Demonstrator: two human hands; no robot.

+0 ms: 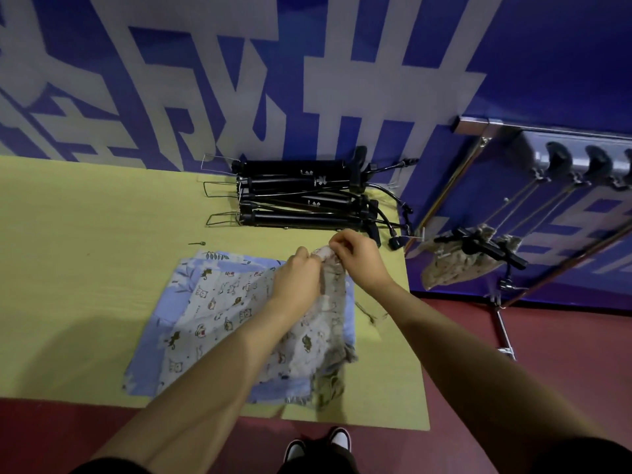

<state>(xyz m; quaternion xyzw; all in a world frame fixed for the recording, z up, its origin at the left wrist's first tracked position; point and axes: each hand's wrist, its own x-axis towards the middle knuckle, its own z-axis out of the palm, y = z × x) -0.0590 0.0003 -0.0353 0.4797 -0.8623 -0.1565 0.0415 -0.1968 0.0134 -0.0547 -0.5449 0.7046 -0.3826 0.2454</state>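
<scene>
The pale yellow-green counter (85,251) stands against a blue wall with large white characters. A small metal pin (198,243) lies alone on the counter, just beyond the far left corner of a flat stack of folded cotton cloths (208,302) in light blue and white, printed with little cartoon animals. Farther back, near the wall, lies a pile of black plastic hangers with wire clips (297,200), all on their sides and pointing the same way.

The left hand (297,280) reaches over the stack with its fingers curled, pinching the far edge of a beige-grey printed cloth (330,313). This cloth lies on the right side of the stack, rumpled, with its far end lifted off the pile and its near end trailing toward the counter's front edge. The right hand (357,260) pinches the same lifted edge just beside the left hand, so the two hands almost touch.

Right of the counter, a similar beige printed cloth (455,265) hangs from a black hanger on a silver metal clothes rail (506,128) – well apart from the hands.
</scene>
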